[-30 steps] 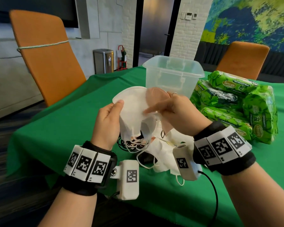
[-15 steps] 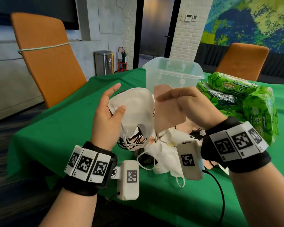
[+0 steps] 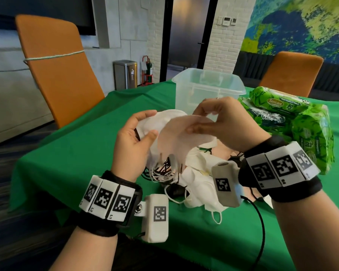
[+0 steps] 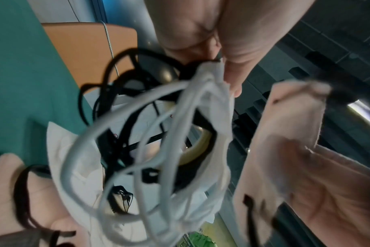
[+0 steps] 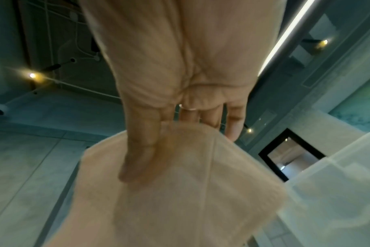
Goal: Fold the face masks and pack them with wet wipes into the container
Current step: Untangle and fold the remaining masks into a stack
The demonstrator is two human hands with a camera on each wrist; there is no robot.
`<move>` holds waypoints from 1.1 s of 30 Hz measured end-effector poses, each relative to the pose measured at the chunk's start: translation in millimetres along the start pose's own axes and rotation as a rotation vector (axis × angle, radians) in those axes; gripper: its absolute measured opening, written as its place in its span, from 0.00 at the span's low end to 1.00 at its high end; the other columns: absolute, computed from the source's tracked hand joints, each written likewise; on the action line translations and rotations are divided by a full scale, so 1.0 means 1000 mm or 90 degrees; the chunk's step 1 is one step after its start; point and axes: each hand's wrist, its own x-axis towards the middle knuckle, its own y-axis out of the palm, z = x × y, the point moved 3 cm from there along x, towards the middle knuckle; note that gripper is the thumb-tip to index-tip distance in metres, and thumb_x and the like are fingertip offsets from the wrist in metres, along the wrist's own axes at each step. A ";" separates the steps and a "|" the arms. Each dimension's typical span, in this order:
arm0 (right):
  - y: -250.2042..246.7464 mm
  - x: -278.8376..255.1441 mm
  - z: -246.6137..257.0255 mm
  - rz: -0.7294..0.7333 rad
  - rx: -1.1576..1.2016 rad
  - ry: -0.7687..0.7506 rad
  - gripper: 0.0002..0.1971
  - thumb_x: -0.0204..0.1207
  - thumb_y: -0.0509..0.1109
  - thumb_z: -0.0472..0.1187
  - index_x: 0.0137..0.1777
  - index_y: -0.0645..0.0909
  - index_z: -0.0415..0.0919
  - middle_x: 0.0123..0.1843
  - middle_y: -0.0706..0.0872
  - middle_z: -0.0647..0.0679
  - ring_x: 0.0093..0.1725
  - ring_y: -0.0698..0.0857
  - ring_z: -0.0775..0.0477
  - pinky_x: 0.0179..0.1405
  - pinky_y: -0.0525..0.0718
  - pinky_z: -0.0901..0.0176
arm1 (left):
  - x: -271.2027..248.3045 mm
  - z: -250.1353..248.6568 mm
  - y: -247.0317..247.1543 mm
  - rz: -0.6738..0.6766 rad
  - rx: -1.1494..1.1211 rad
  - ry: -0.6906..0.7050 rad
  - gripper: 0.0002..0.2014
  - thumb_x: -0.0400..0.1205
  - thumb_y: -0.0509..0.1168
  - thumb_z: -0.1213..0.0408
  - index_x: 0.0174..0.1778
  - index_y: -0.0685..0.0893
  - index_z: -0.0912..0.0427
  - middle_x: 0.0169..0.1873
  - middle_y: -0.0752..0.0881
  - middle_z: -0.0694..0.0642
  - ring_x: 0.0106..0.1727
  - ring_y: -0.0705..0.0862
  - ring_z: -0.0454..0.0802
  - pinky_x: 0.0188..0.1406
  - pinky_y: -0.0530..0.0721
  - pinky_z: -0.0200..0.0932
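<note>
Left hand point(image 3: 132, 145) grips a bunch of white masks point(image 3: 160, 122) up above the table point(image 3: 70, 145). Right hand point(image 3: 221, 124) pinches a pink mask point(image 3: 176, 141) just beside them, clear container point(image 3: 207, 90) right behind.

- Head view: taken from above and behind both wrists, facing forward and down across the green table point(image 3: 70, 153) toward the clear container point(image 3: 207, 90) and an orange chair point(image 3: 59, 71).
- Left wrist view: set very close under the left hand point(image 4: 211, 33), looking along its fingers into dangling mask loops.
- Right wrist view: tilted upward past the right hand point(image 5: 180, 75) to ceiling lights.
- All three views share the peach mask point(image 3: 180, 137) point(image 4: 285, 150) point(image 5: 180, 183).
</note>
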 end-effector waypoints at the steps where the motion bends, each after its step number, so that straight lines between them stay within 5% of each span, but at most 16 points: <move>1: 0.003 0.001 0.004 0.029 0.020 0.004 0.09 0.61 0.81 0.41 0.37 0.83 0.46 0.36 0.85 0.48 0.38 0.80 0.53 0.42 0.76 0.60 | 0.000 0.003 0.001 0.012 -0.033 -0.012 0.20 0.78 0.62 0.82 0.54 0.80 0.50 0.44 0.85 0.66 0.34 0.79 0.55 0.34 0.81 0.49; 4: 0.014 0.006 0.007 0.062 -0.015 0.020 0.19 0.58 0.83 0.38 0.47 0.82 0.49 0.30 0.81 0.56 0.31 0.77 0.58 0.37 0.75 0.66 | -0.001 0.009 0.005 0.050 -0.099 -0.060 0.24 0.77 0.60 0.87 0.52 0.81 0.51 0.41 0.90 0.48 0.42 0.87 0.41 0.40 0.85 0.38; 9: 0.019 0.012 0.008 0.066 -0.127 0.022 0.23 0.58 0.83 0.38 0.55 0.83 0.44 0.34 0.83 0.51 0.34 0.77 0.52 0.33 0.69 0.75 | -0.003 0.006 0.009 0.117 -0.103 -0.059 0.23 0.76 0.61 0.88 0.52 0.80 0.54 0.38 0.90 0.42 0.41 0.86 0.36 0.41 0.83 0.31; 16: 0.019 0.008 0.007 0.034 -0.128 -0.037 0.16 0.59 0.82 0.40 0.47 0.85 0.45 0.29 0.77 0.55 0.29 0.73 0.60 0.33 0.70 0.69 | -0.004 0.003 0.008 0.131 -0.078 -0.041 0.21 0.76 0.62 0.87 0.51 0.81 0.53 0.39 0.90 0.42 0.40 0.86 0.37 0.42 0.83 0.32; 22: 0.019 0.008 0.000 0.012 -0.100 -0.054 0.08 0.63 0.80 0.41 0.40 0.86 0.42 0.42 0.75 0.52 0.43 0.73 0.51 0.45 0.70 0.57 | -0.006 0.007 0.007 0.130 -0.055 -0.046 0.21 0.76 0.62 0.85 0.48 0.83 0.51 0.37 0.90 0.44 0.41 0.86 0.40 0.44 0.85 0.37; 26: 0.017 0.006 -0.001 0.030 -0.058 -0.045 0.08 0.66 0.78 0.38 0.37 0.81 0.44 0.34 0.81 0.53 0.37 0.78 0.51 0.38 0.71 0.72 | -0.006 0.008 0.007 0.125 -0.057 -0.049 0.21 0.76 0.62 0.85 0.47 0.83 0.50 0.37 0.90 0.45 0.40 0.86 0.40 0.42 0.85 0.36; 33: 0.019 0.006 -0.014 0.003 0.047 0.035 0.17 0.63 0.78 0.31 0.35 0.76 0.54 0.26 0.79 0.59 0.23 0.75 0.62 0.26 0.71 0.74 | -0.008 0.007 0.006 0.112 -0.101 -0.082 0.14 0.80 0.63 0.78 0.50 0.85 0.53 0.41 0.91 0.49 0.38 0.88 0.46 0.39 0.87 0.42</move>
